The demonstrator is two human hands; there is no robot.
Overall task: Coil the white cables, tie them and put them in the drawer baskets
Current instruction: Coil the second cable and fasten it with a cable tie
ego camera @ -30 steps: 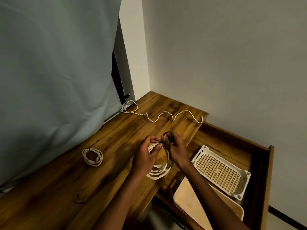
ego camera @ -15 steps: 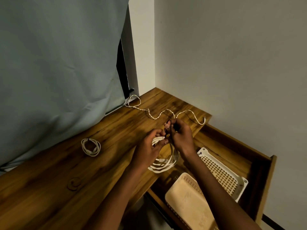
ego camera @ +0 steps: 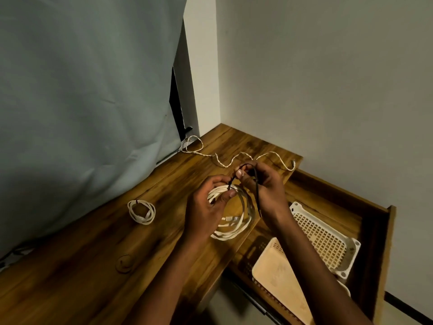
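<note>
since the earlier frames your right hand (ego camera: 262, 184) has drawn the black tie (ego camera: 257, 191) up into an arch above the coil, and your head has swung so more of the drawer shows. your left hand (ego camera: 206, 207) grips the top of the coiled white cable (ego camera: 234, 216), thumb and fingers curled round the bundled strands just above the desk edge. your right hand pinches the tie between thumb and fingertips; one end runs down to the coil at your left thumb, the other hangs past your right wrist.

you have three white cables in view: the coil in your hands, a smaller tied coil (ego camera: 141, 211) lying on the desk to the left, well apart, and a loose cable (ego camera: 236, 157) snaking across the far end of the desk behind your hands. two baskets sit in the open drawer (ego camera: 384, 231) on the right: a white lattice basket (ego camera: 328, 240) and a cream basket (ego camera: 278, 273) nearer you, partly hidden by your right forearm.

the wooden desk (ego camera: 93, 266) fits into a corner of pale walls, and a grey-blue curtain (ego camera: 82, 102) hangs along its left side.
</note>
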